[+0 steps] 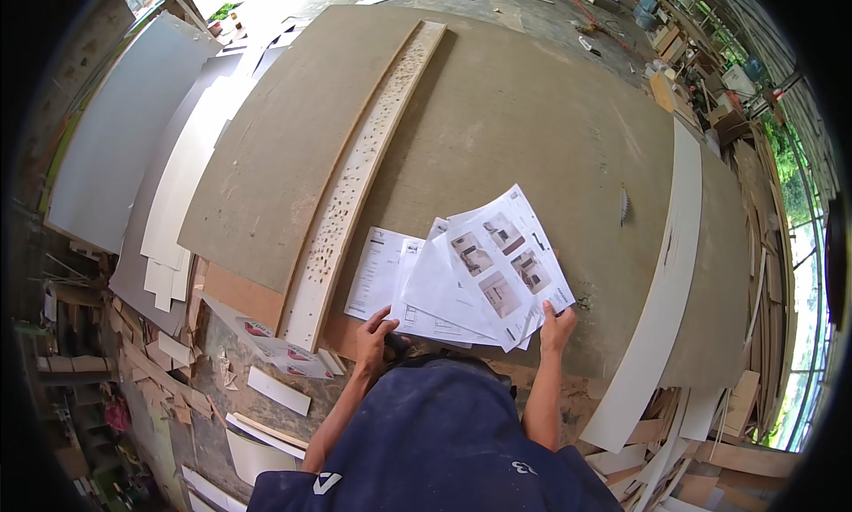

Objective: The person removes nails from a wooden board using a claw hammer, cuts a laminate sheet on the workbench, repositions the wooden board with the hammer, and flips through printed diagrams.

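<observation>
Several printed sheets of paper (426,281) lie fanned out at the near edge of the big brown board. The top sheet (484,241) carries four photos of rooms or furniture. My right hand (556,327) pinches the lower right corner of the sheets between thumb and fingers. At the lower left edge of the papers, my left hand (374,339) is closed, with thumb and finger at the paper's margin. Beside it is a small dark object (398,344), partly hidden, whose kind I cannot make out.
A long white board with many holes (373,157) lies across the brown board (515,113), left of the papers. A long white strip (666,281) lies on the right. White panels (120,130) lean at left; wood offcuts (177,379) litter the floor.
</observation>
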The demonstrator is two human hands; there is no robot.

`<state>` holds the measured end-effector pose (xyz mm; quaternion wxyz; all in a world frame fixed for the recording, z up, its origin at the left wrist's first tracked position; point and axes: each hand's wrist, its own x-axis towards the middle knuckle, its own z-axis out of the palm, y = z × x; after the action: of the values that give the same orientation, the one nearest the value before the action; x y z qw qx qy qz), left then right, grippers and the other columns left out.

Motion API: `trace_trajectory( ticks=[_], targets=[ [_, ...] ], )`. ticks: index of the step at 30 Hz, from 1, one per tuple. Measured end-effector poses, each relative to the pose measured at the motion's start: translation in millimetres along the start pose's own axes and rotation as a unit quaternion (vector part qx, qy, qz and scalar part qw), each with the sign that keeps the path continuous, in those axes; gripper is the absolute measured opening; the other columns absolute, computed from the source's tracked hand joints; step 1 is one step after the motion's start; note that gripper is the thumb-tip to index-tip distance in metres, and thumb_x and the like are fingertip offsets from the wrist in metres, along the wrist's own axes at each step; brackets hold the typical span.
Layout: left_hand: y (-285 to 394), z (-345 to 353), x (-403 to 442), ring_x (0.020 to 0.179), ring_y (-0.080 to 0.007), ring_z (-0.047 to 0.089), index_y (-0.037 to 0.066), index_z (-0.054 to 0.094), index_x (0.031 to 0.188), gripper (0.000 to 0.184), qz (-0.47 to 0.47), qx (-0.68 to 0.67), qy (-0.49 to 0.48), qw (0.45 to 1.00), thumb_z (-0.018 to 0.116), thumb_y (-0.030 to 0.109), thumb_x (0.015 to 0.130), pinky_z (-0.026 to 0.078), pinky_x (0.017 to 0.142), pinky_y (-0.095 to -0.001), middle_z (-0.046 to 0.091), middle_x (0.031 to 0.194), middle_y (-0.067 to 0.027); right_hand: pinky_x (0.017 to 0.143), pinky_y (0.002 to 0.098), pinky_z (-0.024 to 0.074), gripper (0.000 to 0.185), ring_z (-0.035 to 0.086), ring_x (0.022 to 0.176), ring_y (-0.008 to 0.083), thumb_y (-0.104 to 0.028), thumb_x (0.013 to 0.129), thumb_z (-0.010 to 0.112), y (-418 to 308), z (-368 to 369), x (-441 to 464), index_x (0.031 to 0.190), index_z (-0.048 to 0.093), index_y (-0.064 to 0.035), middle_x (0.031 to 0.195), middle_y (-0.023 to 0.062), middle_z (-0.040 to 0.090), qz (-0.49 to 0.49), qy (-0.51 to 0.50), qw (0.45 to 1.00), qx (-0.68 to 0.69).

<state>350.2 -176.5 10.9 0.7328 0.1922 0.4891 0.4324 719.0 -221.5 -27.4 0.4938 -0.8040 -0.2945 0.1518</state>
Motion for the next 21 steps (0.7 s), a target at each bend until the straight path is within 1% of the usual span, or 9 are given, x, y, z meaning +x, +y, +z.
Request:
trace_trajectory(
  ticks=[3,6,12,14,16,18,19,20,21],
  targets=[
    [-9.0,-20.8,-2.3,0.064,-0.0177,0.065,-0.008,0.061,0.115,0.035,0.058,0.032,0.102,0.993,0.066,0.002,0.082,0.054,0.064,-0.0277,0.068,0.081,-0.0132,0.073,0.0396,0.0504,0.027,0.068,0.081,0.0279,-0.012,0.080,0.075,-12.6,1.1,0.9,0.092,0.066,0.0093,0.088,0.0195,0.070,0.002,-0.041,0.998,-0.051],
    [-16.2,-33.4,1.6,0.066,-0.0174,0.065,-0.007,0.062,0.114,0.034,0.089,0.001,0.166,0.982,0.066,0.001,0.081,0.054,0.065,-0.0276,0.068,0.083,-0.0131,0.073,0.0400,0.0504,0.026,0.068,0.081,0.0291,-0.013,0.080,0.075,-22.7,6.7,-10.5,0.092,0.066,0.0092,0.088,0.0197,0.070,0.014,-0.063,0.997,-0.033],
    [-1.5,-19.9,-1.9,0.070,-0.0159,0.066,-0.005,0.065,0.105,0.025,0.154,-0.004,0.212,0.965,0.066,0.000,0.081,0.054,0.065,-0.0268,0.068,0.081,-0.0097,0.078,0.0394,0.0510,0.027,0.068,0.087,0.0315,-0.013,0.084,0.071,-22.4,26.2,-22.2,0.101,0.065,0.0070,0.093,0.0200,0.070,-0.031,-0.137,0.990,0.007],
    [-1.4,-20.5,0.7,0.076,-0.0156,0.065,-0.004,0.064,0.105,0.024,0.200,0.003,0.303,0.932,0.066,0.002,0.081,0.052,0.069,-0.0249,0.068,0.083,-0.0111,0.080,0.0395,0.0507,0.027,0.068,0.089,0.0319,-0.013,0.085,0.069,-29.9,24.7,-22.5,0.102,0.065,0.0073,0.095,0.0203,0.069,-0.030,-0.161,0.986,0.015],
    [-4.5,-34.2,1.6,0.077,-0.0155,0.065,-0.004,0.065,0.103,0.022,0.219,0.004,0.325,0.920,0.066,0.003,0.082,0.052,0.069,-0.0253,0.068,0.083,-0.0101,0.082,0.0390,0.0503,0.027,0.068,0.091,0.0304,-0.012,0.087,0.067,-28.1,24.0,-19.9,0.105,0.064,0.0075,0.098,0.0195,0.069,-0.036,-0.159,0.987,0.002],
    [-10.9,-43.2,-0.3,0.074,-0.0149,0.065,-0.004,0.065,0.101,0.021,0.270,0.026,0.388,0.881,0.066,0.003,0.082,0.052,0.065,-0.0245,0.067,0.083,-0.0089,0.081,0.0384,0.0502,0.029,0.067,0.091,0.0287,-0.012,0.087,0.066,-30.2,22.7,-13.8,0.107,0.062,0.0087,0.099,0.0192,0.069,-0.067,-0.041,0.991,0.112],
    [-3.6,-30.7,-13.6,0.068,-0.0147,0.065,-0.004,0.065,0.102,0.022,0.271,-0.016,0.389,0.880,0.067,0.003,0.081,0.052,0.060,-0.0239,0.065,0.083,-0.0078,0.079,0.0355,0.0500,0.027,0.066,0.090,0.0241,-0.012,0.091,0.064,-28.4,15.7,-7.5,0.108,0.061,0.0089,0.100,0.0166,0.069,-0.023,-0.057,0.994,0.089],
    [-1.9,-27.2,-22.4,0.068,-0.0147,0.065,-0.004,0.065,0.102,0.022,0.275,-0.022,0.396,0.876,0.067,0.003,0.081,0.052,0.060,-0.0239,0.065,0.083,-0.0078,0.079,0.0355,0.0500,0.027,0.066,0.090,0.0241,-0.012,0.091,0.064,-42.5,10.7,-4.1,0.108,0.061,0.0089,0.100,0.0165,0.069,-0.029,-0.065,0.993,0.091],
    [-2.2,-26.1,-31.2,0.065,-0.0151,0.065,-0.004,0.065,0.102,0.022,0.280,-0.012,0.398,0.873,0.067,0.003,0.081,0.052,0.057,-0.0242,0.065,0.083,-0.0078,0.076,0.0323,0.0489,0.026,0.062,0.085,0.0184,-0.013,0.092,0.064,-57.2,3.0,-1.5,0.105,0.061,0.0089,0.097,0.0126,0.068,-0.061,-0.047,0.987,0.143]
  ],
)
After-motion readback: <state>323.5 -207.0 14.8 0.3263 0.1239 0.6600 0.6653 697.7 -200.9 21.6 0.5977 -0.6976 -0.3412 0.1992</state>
